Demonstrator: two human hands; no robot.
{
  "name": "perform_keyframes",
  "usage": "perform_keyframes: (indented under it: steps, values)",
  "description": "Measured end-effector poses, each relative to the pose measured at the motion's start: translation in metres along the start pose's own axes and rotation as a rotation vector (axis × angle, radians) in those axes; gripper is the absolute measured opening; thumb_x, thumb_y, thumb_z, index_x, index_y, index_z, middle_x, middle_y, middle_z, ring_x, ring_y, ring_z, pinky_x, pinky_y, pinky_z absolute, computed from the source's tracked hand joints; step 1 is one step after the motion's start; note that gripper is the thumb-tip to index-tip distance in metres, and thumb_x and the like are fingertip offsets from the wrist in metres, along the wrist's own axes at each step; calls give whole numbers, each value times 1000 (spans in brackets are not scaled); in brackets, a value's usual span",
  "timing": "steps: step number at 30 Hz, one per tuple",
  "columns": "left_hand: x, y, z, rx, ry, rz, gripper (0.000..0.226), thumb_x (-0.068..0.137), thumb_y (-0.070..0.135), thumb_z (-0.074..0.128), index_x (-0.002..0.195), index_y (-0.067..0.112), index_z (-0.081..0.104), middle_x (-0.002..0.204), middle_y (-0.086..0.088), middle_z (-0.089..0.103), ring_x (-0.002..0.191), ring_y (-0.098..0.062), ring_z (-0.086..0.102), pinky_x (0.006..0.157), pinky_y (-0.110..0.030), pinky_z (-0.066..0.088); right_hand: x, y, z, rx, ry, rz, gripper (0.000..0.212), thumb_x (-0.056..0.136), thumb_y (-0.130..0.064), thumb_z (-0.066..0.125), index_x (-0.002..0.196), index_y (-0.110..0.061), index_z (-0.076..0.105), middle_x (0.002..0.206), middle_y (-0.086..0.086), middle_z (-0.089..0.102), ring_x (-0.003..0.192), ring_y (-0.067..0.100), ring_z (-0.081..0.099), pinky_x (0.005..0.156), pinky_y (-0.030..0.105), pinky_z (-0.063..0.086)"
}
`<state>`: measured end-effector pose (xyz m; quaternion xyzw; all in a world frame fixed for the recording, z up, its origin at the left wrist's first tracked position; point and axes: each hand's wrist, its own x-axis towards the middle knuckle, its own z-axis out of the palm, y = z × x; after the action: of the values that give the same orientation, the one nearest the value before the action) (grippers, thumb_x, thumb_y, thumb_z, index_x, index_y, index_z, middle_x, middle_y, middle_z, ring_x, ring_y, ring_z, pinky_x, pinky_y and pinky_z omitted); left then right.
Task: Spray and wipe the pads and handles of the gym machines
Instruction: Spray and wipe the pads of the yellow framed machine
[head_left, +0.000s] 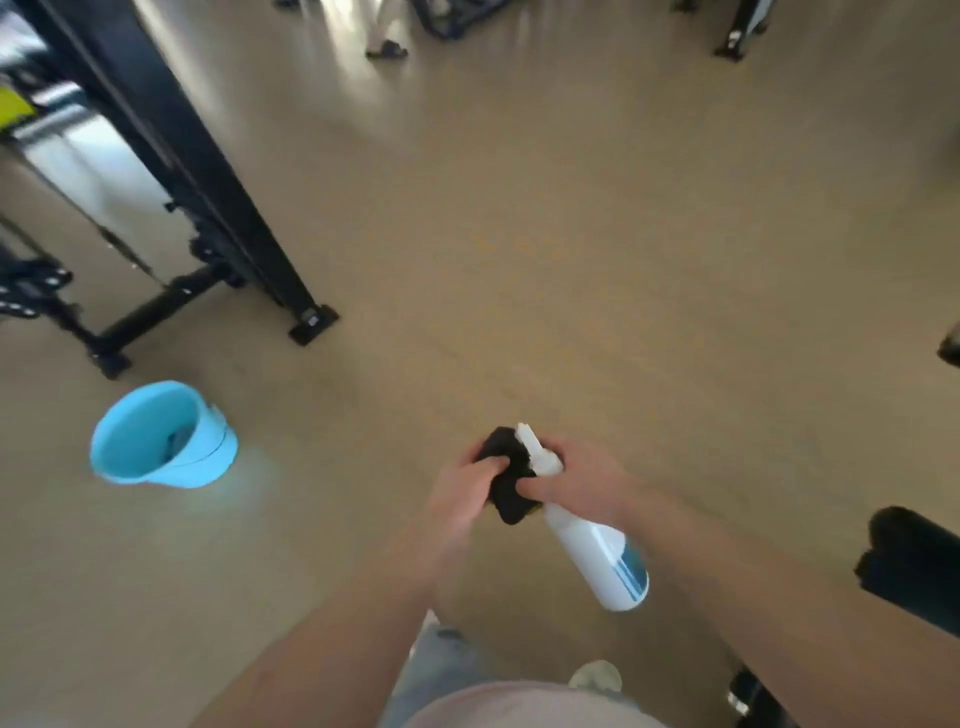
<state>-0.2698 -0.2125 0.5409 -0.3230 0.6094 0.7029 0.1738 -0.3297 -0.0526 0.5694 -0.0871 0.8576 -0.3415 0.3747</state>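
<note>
Fingers of the left hand pinch the cloth, fingers of the right hand grip the bottle touching it, a bucket well left of them.

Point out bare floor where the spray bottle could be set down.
Widest bare floor lies ahead, between the black machine frame on the left and the dark pad at the right edge. A smaller patch lies between the blue bucket and the left hand. Crowded around the frame's feet beyond the bucket.

You're standing in a gym: black steel machine frame bolted down left, a padded roller right, wide tan floor.
</note>
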Motion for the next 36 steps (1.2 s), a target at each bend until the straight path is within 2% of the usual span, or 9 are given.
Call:
perform_keyframes:
  steps: [4, 8, 11, 14, 19, 22, 26, 31, 36]
  values:
    - [14, 6, -109, -67, 171, 35, 21, 86, 24, 70, 102, 37, 70, 106, 3, 75, 102, -17, 71, 102, -44, 54, 57, -89, 56, -58, -77, -12, 24, 88, -27, 75, 109, -28, 65, 85, -9, 67, 75, 12, 63, 64, 22, 49]
    - [35, 5, -224, -158, 288, -37, 31, 94, 25, 72, 123, 23, 64, 106, 1, 71, 102, -20, 70, 97, -43, 56, 111, -177, 123, -158, -92, -77, 31, 86, -26, 73, 117, -27, 68, 96, -2, 72, 81, 15, 65, 71, 25, 52]
    - [41, 10, -304, -135, 339, -164, 39, 91, 40, 74, 125, 27, 59, 112, -5, 71, 99, -26, 71, 69, -30, 57, 147, -235, 169, -178, -81, -93, 22, 84, -28, 69, 106, -23, 69, 94, 1, 72, 70, 9, 57, 63, 22, 45]
    - [33, 14, -377, -58, 347, -244, 43, 90, 56, 69, 123, 29, 63, 101, -7, 75, 65, -18, 66, 45, -18, 42, 179, -291, 212, -213, -119, -120, 19, 84, -27, 68, 101, -19, 71, 86, 1, 69, 73, 15, 58, 65, 28, 46]
    - [27, 11, -481, -41, 423, -346, 43, 91, 66, 59, 114, 31, 70, 95, -1, 73, 81, -18, 68, 61, -26, 54, 231, -377, 278, -350, -219, -221, 10, 90, -28, 72, 99, -24, 74, 84, -12, 64, 81, 12, 62, 69, 24, 50]
    - [28, 11, -536, -131, 587, -299, 24, 98, 43, 62, 114, 27, 70, 92, 2, 69, 76, -16, 66, 48, -23, 54, 261, -422, 319, -439, -279, -265, 10, 90, -31, 74, 99, -26, 72, 90, -6, 66, 89, 16, 64, 83, 31, 56]
    - [39, 12, -610, -240, 787, -254, 21, 98, 35, 63, 114, 26, 73, 94, 3, 69, 76, -19, 67, 46, -26, 53, 305, -483, 368, -490, -433, -274, 13, 92, -21, 72, 104, -18, 72, 85, -1, 63, 76, 11, 60, 62, 21, 47]
    - [51, 26, -708, -434, 879, -282, 16, 97, 30, 63, 109, 30, 72, 111, -2, 70, 105, -24, 67, 91, -41, 60, 361, -568, 437, -634, -618, -356, 17, 89, -12, 71, 104, -5, 69, 84, 6, 61, 71, 12, 56, 63, 23, 45]
    - [39, 42, -797, -475, 1000, -276, 29, 95, 12, 55, 114, 26, 73, 107, 0, 66, 97, -17, 59, 68, -24, 47, 396, -660, 501, -753, -631, -463, 10, 86, -21, 72, 86, -15, 64, 76, 0, 61, 71, 16, 58, 59, 26, 43]
